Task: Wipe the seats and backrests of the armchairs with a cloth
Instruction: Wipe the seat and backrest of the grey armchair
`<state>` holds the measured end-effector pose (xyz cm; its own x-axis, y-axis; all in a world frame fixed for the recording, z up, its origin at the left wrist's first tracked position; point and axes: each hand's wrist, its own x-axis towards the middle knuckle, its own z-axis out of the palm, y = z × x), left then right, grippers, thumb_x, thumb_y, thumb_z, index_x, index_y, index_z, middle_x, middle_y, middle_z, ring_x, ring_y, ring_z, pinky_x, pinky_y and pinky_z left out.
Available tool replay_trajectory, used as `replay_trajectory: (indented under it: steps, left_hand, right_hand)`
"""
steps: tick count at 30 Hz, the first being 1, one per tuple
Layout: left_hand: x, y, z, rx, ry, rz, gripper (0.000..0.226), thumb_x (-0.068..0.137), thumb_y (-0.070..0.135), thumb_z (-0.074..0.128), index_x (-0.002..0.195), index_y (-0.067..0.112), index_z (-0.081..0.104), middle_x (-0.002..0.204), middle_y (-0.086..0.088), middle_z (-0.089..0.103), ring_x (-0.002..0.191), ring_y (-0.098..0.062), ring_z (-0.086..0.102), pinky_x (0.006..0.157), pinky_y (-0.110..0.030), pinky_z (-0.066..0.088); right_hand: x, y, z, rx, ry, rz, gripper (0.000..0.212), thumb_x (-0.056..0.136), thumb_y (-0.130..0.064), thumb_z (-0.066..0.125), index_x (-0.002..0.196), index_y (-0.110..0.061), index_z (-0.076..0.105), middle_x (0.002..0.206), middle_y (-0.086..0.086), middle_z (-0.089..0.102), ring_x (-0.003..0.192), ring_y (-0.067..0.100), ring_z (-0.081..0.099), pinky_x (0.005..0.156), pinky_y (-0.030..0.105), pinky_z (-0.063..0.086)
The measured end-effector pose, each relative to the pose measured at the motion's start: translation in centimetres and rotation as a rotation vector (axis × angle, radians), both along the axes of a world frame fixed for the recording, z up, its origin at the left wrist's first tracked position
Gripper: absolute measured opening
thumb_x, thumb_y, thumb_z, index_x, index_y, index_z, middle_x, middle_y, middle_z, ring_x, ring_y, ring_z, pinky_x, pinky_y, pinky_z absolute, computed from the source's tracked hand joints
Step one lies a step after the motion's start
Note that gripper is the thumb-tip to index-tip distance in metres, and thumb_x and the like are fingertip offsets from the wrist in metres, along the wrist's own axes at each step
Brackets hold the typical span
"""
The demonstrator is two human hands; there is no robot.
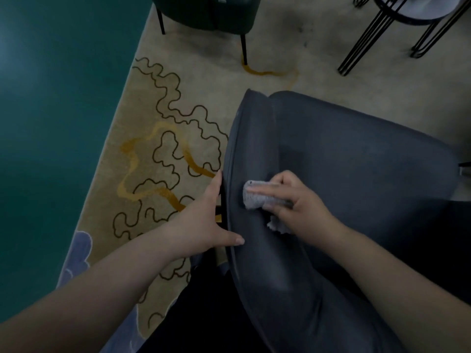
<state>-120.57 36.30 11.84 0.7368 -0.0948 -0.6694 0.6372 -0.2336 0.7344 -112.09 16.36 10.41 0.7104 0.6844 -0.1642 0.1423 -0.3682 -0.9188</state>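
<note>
A dark grey armchair (356, 161) fills the right half of the view, seen from above and behind its curved backrest. My right hand (298, 202) holds a grey cloth (254, 198) folded over its fingers and presses it against the inner face of the backrest. My left hand (206, 220) grips the backrest's top edge from the outside, thumb on the inner side and fingers behind it. A loose end of the cloth hangs below my right palm.
A second, dark green armchair (209, 14) on thin black legs stands at the top. A round table with black wire legs (387, 34) stands at the top right. A beige patterned rug (165, 149) covers the floor; teal floor (51, 123) lies to the left.
</note>
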Motion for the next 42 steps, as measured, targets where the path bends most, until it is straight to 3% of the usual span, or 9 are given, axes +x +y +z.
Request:
replay_trajectory:
  steps: [2, 6, 13, 16, 20, 24, 27, 35, 42]
  left_hand:
    - [-0.2, -0.1, 0.3, 0.007, 0.003, 0.005, 0.137, 0.059, 0.018, 0.09, 0.149, 0.044, -0.01, 0.156, 0.021, 0.017, 0.138, -0.012, 0.034, 0.111, -0.041, 0.037]
    - [-0.3, -0.2, 0.5, -0.01, 0.012, 0.011, 0.135, 0.063, 0.011, 0.088, 0.149, 0.043, -0.011, 0.156, 0.02, 0.015, 0.14, -0.012, 0.03, 0.111, -0.043, 0.036]
    - [-0.5, 0.1, 1.6, -0.057, 0.051, -0.025, 0.129, 0.07, -0.003, 0.08, 0.149, 0.044, -0.012, 0.156, 0.008, 0.026, 0.129, -0.017, 0.047, 0.101, -0.044, 0.048]
    - [-0.6, 0.5, 2.7, -0.044, 0.095, -0.059, 0.125, 0.073, -0.006, 0.076, 0.149, 0.045, -0.009, 0.16, 0.007, 0.014, 0.136, -0.016, 0.038, 0.102, -0.039, 0.047]
    - [-0.5, 1.4, 4.3, 0.113, 0.088, -0.172, 0.113, 0.079, -0.001, 0.073, 0.151, 0.04, -0.003, 0.159, 0.011, 0.016, 0.135, -0.011, 0.038, 0.093, -0.022, 0.049]
    - [0.3, 2.6, 5.0, 0.355, 0.013, -0.194, 0.093, 0.088, 0.019, 0.068, 0.153, 0.033, 0.004, 0.156, 0.006, 0.028, 0.134, -0.014, 0.04, 0.098, -0.022, 0.042]
    - [0.6, 4.0, 5.2, 0.503, -0.08, -0.189, 0.079, 0.092, 0.03, 0.061, 0.153, 0.028, 0.011, 0.154, 0.0, 0.032, 0.136, -0.016, 0.037, 0.108, -0.026, 0.034]
    - [2.5, 14.3, 6.9, 0.855, -0.232, -0.454, 0.064, 0.098, 0.039, 0.046, 0.153, 0.022, 0.017, 0.155, -0.001, 0.027, 0.14, -0.023, 0.026, 0.114, -0.036, 0.027]
    - [5.6, 24.6, 8.7, 1.051, -0.348, -0.543, 0.057, 0.1, 0.046, 0.03, 0.151, 0.022, 0.02, 0.151, -0.001, 0.035, 0.138, -0.023, 0.031, 0.113, -0.041, 0.028]
  right_hand:
    - [1.7, 1.4, 0.3, 0.008, 0.038, -0.124, 0.052, 0.091, -0.005, 0.061, 0.107, -0.054, 0.063, 0.095, -0.006, 0.039, 0.078, 0.013, 0.052, 0.069, 0.014, 0.051]
    - [5.4, 5.6, 0.1, -0.065, -0.13, -0.29, 0.041, 0.094, -0.012, 0.058, 0.125, -0.039, 0.059, 0.093, -0.012, 0.033, 0.088, -0.002, 0.045, 0.095, 0.009, 0.037]
    - [-0.8, 2.1, 1.1, 0.003, -0.041, -0.038, 0.037, 0.089, 0.0, 0.061, 0.119, -0.022, 0.066, 0.096, -0.003, 0.038, 0.078, -0.001, 0.052, 0.061, 0.014, 0.05]
    - [-3.5, -0.7, 1.9, -0.065, 0.002, 0.068, 0.039, 0.09, -0.005, 0.061, 0.119, -0.031, 0.066, 0.098, -0.002, 0.038, 0.081, 0.012, 0.051, 0.065, 0.017, 0.051]
    - [-4.9, -3.0, 2.5, -0.158, -0.044, 0.152, 0.045, 0.087, -0.005, 0.067, 0.118, -0.037, 0.065, 0.097, -0.007, 0.04, 0.092, 0.004, 0.044, 0.085, 0.008, 0.036]
    - [-4.6, -1.8, 3.7, -0.139, -0.035, -0.149, 0.051, 0.088, -0.002, 0.064, 0.114, -0.046, 0.061, 0.095, -0.007, 0.041, 0.088, 0.0, 0.048, 0.082, 0.004, 0.038]
    - [-3.2, 0.4, 4.6, -0.125, -0.048, -0.371, 0.047, 0.091, -0.005, 0.061, 0.118, -0.044, 0.061, 0.093, -0.011, 0.04, 0.085, -0.004, 0.049, 0.078, 0.003, 0.041]
    - [1.6, 9.0, 7.1, -0.266, -0.065, -0.499, 0.037, 0.096, -0.02, 0.057, 0.128, -0.038, 0.057, 0.098, -0.009, 0.04, 0.087, 0.004, 0.053, 0.087, 0.01, 0.04]
    - [4.5, 17.8, 7.9, -0.379, -0.1, -0.644, 0.037, 0.097, -0.032, 0.054, 0.133, -0.037, 0.054, 0.117, -0.001, 0.043, 0.086, 0.006, 0.047, 0.074, 0.014, 0.036]
